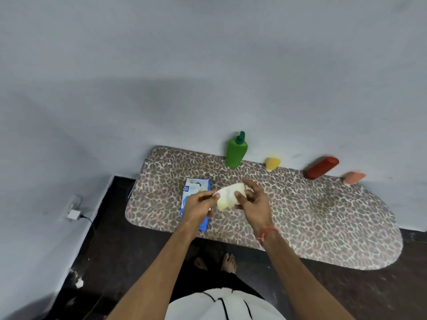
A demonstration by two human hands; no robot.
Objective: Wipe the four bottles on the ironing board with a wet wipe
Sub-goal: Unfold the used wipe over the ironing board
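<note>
White wipe (228,197) pinched between both my hands, left hand (201,203) on one edge, right hand (251,199) w/ thumb on the other, prob to spread it flat. Pack (196,192) under left; 4 bottles (236,150) well beyond grip, by wall, on board (323,215)

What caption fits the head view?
Both hands spread a wet wipe above the ironing board; four bottles line the wall.
</note>
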